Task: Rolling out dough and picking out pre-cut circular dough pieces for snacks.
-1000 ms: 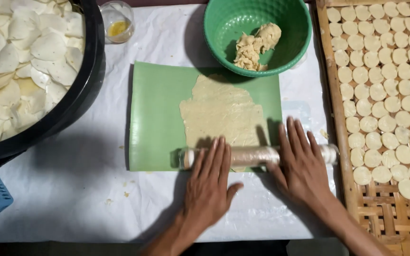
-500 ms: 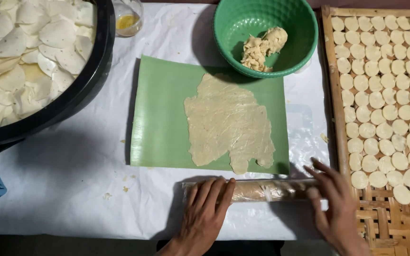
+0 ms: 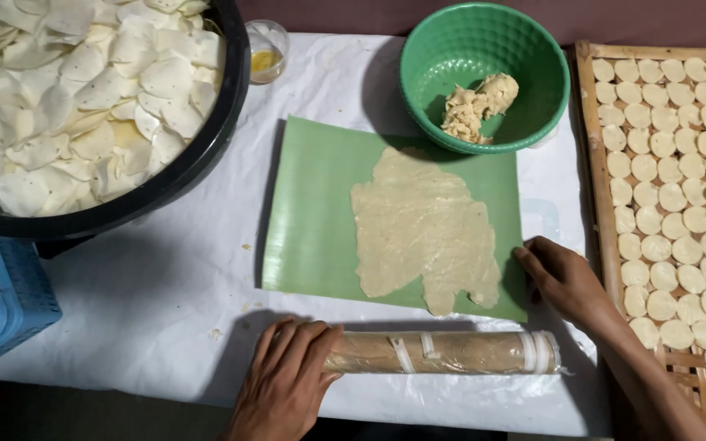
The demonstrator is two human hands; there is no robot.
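Observation:
A thin sheet of pale dough point(image 3: 422, 229) lies flattened on a green leaf mat point(image 3: 312, 220). Below the mat rests a plastic-wrapped rolling pin point(image 3: 451, 352), lying crosswise. My left hand point(image 3: 288, 380) lies on the pin's left end, fingers curled over it. My right hand point(image 3: 561, 278) is off the pin and touches the mat's right edge, fingers together and pointing left.
A green bowl point(image 3: 533, 57) with a lump of dough point(image 3: 477, 104) stands behind the mat. A bamboo tray point(image 3: 594, 163) at right holds several round dough discs. A black basin point(image 3: 206, 155) of white chips, a small glass cup point(image 3: 265, 51) and a blue crate point(image 3: 18, 294) sit at left.
The rolling pin has rolled off the dough toward me and now lies below the mat. My right hand left the pin and moved up to the mat's right edge.

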